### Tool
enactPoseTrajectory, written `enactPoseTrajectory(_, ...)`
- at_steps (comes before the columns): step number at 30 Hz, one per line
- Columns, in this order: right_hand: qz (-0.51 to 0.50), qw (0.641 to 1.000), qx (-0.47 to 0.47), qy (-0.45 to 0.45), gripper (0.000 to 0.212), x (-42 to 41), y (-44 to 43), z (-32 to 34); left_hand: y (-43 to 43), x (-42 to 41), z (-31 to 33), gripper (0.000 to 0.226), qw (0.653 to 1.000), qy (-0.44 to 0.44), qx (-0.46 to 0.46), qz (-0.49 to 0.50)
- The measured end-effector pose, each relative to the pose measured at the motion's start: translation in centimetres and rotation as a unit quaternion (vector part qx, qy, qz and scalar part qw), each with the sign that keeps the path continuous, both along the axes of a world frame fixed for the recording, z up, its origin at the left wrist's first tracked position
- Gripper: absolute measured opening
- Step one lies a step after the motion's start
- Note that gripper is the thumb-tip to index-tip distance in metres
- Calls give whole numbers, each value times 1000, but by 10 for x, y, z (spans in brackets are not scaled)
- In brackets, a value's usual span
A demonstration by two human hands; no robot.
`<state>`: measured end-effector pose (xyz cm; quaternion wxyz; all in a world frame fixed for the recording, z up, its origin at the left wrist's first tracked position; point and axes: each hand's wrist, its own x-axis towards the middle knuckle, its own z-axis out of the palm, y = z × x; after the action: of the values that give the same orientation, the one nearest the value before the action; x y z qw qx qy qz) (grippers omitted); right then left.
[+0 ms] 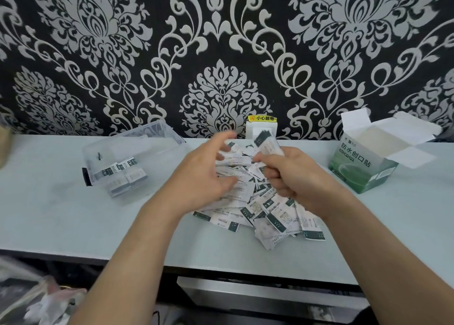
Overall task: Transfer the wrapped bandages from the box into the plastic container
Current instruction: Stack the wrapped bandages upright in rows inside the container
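Note:
A heap of wrapped bandages (267,211), white with dark green ends, lies loose on the pale table in the middle. My right hand (292,174) is closed on a small bunch of bandages (266,144) held up above the heap. My left hand (204,174) hovers over the left side of the heap with fingers spread, blurred, holding nothing I can make out. The clear plastic container (103,152) stands to the left with several bandages inside. The green and white bandage box (363,167) stands open at the right.
A white wall socket (261,128) with a yellow warning label sits on the patterned wall behind the heap. The table's front edge (221,263) runs below my forearms. A drawer and crumpled plastic bags (36,297) are below the table.

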<state>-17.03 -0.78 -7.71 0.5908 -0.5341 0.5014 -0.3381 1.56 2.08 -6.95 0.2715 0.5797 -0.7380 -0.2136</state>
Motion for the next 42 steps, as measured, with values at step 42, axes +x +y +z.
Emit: enactPoseTrajectory(42, -32, 978, -26, -202, 27, 24, 10, 2, 7, -21, 2, 15, 828, 512, 189, 130)
